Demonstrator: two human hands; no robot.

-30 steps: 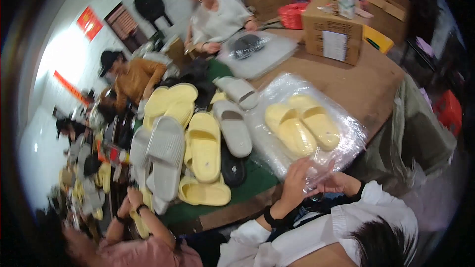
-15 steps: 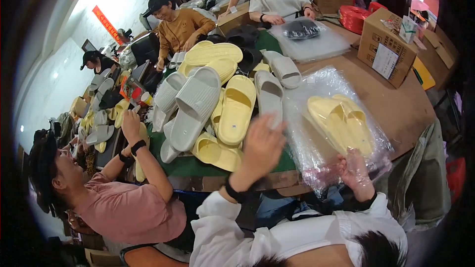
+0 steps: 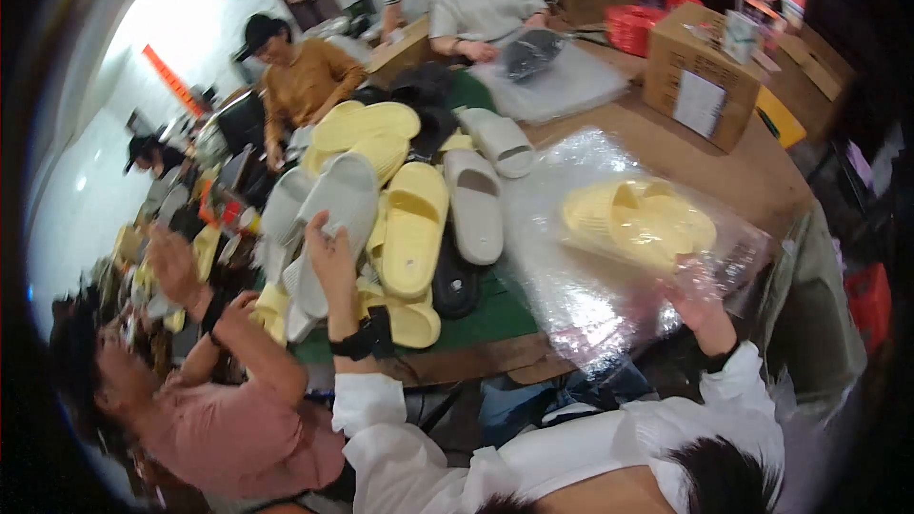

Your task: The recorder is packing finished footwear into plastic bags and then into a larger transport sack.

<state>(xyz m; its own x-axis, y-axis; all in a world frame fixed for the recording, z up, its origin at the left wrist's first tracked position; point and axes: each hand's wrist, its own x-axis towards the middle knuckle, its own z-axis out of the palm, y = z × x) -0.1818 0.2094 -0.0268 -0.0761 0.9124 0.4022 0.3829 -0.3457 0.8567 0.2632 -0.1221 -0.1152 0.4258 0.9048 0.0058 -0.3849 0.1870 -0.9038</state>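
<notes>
My left hand reaches over the slipper pile, its spread fingers against the heel end of a ribbed grey slipper. At the right, a pair of yellow slippers lies inside a clear plastic bag. My right hand grips that bag near the slippers' heels; glossy film partly covers its blurred fingers. Beside my left hand rest a yellow slipper, a grey slipper and a dark slipper. More clear bags lie under the bagged pair.
A co-worker in a pink shirt sits close on my left, hands raised. Across the table, a person in white handles a bagged dark slipper. A cardboard box stands at the far right; a person in brown works beyond the pile.
My left hand has swung left from above the table's front to the grey slipper. My right hand remains at the bag with the yellow pair. The view has shifted slightly.
</notes>
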